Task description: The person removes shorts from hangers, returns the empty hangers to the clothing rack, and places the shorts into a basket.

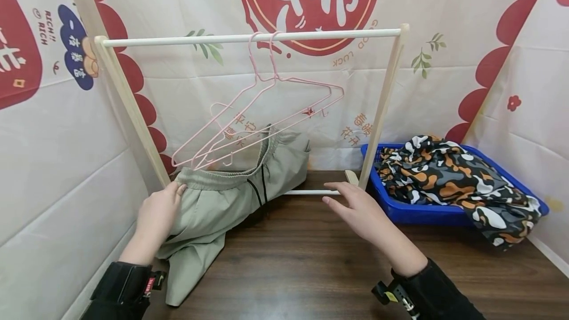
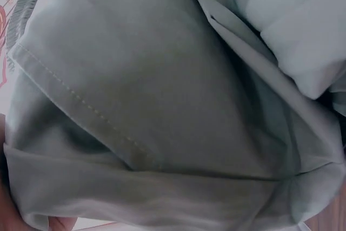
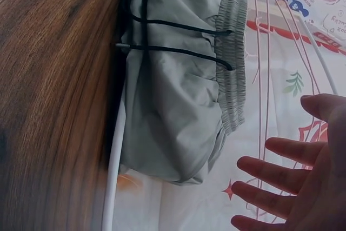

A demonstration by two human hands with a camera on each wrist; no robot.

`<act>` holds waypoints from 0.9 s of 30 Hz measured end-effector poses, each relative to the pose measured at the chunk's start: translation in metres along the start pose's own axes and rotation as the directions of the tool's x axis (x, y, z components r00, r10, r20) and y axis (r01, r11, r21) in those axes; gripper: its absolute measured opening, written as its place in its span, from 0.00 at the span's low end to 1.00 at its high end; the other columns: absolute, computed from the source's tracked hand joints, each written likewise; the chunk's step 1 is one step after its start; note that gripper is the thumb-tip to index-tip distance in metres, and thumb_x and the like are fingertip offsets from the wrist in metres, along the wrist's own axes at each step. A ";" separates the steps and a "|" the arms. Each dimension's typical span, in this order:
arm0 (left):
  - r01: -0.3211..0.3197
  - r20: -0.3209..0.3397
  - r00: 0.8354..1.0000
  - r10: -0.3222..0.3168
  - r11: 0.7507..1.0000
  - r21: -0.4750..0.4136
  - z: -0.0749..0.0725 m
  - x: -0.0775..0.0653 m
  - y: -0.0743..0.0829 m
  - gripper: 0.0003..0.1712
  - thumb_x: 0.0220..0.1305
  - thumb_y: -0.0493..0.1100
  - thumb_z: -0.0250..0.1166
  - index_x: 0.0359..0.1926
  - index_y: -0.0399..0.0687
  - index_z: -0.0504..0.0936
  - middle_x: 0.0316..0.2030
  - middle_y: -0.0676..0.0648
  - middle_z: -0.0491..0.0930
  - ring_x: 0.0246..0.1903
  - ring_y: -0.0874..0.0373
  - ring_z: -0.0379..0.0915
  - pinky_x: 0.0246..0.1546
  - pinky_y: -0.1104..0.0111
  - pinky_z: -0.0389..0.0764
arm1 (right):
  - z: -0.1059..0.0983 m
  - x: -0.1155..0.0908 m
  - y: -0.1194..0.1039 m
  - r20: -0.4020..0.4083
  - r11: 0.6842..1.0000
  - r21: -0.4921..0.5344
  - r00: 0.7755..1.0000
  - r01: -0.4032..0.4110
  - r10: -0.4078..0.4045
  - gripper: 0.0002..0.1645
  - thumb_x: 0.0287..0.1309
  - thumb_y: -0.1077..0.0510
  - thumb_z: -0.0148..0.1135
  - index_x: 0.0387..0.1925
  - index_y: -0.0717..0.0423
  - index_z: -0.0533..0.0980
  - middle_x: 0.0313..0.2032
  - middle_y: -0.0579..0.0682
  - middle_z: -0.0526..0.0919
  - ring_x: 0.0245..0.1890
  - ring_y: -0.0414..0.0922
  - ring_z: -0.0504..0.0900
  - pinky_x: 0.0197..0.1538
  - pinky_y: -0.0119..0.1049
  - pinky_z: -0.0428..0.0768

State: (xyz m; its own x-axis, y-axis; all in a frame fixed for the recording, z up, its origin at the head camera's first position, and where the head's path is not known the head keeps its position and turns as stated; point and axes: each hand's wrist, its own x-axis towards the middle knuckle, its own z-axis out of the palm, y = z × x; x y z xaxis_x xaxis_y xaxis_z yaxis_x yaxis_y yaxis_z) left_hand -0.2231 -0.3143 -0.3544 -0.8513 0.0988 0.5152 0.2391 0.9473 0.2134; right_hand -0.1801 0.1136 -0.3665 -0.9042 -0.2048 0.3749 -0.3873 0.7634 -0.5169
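A pair of pale grey-green pants (image 1: 213, 206) slumps low at the left side of a small wooden rack (image 1: 383, 107), below two pink hangers (image 1: 275, 78) hooked over its white top bar (image 1: 178, 41); whether the hangers touch the cloth is hard to tell. The gathered elastic waistband (image 1: 218, 180) faces up toward the hangers, its far side rising to a peak, and two dark cords (image 3: 162, 48) hang from its front, one ending in a pale tip. The fabric is smooth and matte, with soft creases, and a slanted pocket edge (image 2: 81, 103) shows a row of light stitching. One leg (image 1: 193, 270) drops toward the person over the brown wood surface (image 1: 284, 265). The person's left hand (image 1: 157, 214) pinches the left end of the waistband. The right hand (image 1: 357, 211) is spread, fingers apart and holding nothing, to the right of the pants and clear of them. Farther right, a blue basket (image 1: 422, 215) holds a crumpled camouflage garment (image 1: 444, 174) in black, grey, orange and white, part of it spilling over the rim.
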 end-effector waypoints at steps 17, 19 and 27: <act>-0.068 0.053 0.996 0.070 0.997 -0.032 0.010 0.000 0.010 0.16 0.75 0.48 0.52 0.32 0.42 0.72 0.29 0.28 0.79 0.30 0.27 0.76 0.25 0.40 0.71 | -0.002 0.010 0.010 0.004 1.000 0.006 1.000 -0.004 0.004 0.36 0.68 0.34 0.50 0.65 0.54 0.70 0.64 0.54 0.72 0.66 0.54 0.66 0.62 0.55 0.65; -0.069 0.071 0.995 0.072 0.997 -0.037 0.010 0.000 0.012 0.15 0.74 0.48 0.53 0.33 0.43 0.72 0.28 0.30 0.78 0.31 0.28 0.76 0.26 0.40 0.71 | -0.002 0.010 0.011 0.005 1.000 0.003 1.000 -0.006 0.006 0.38 0.67 0.33 0.49 0.66 0.55 0.69 0.64 0.55 0.71 0.67 0.55 0.64 0.63 0.56 0.64; -0.156 0.007 0.988 0.156 0.988 0.005 0.022 -0.001 0.016 0.16 0.71 0.48 0.58 0.26 0.48 0.68 0.12 0.45 0.66 0.18 0.39 0.71 0.19 0.51 0.68 | -0.002 0.012 0.018 -0.002 1.000 -0.017 1.000 -0.006 0.006 0.37 0.69 0.36 0.50 0.66 0.57 0.68 0.64 0.58 0.70 0.67 0.57 0.64 0.63 0.57 0.63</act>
State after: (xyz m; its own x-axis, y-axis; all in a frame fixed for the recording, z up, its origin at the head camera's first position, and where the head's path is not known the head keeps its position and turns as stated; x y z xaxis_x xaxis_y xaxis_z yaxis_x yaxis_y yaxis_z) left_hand -0.2288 -0.2926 -0.3695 -0.8068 0.2473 0.5366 0.3665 0.9218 0.1263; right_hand -0.1979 0.1261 -0.3695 -0.9061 -0.1992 0.3732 -0.3787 0.7751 -0.5057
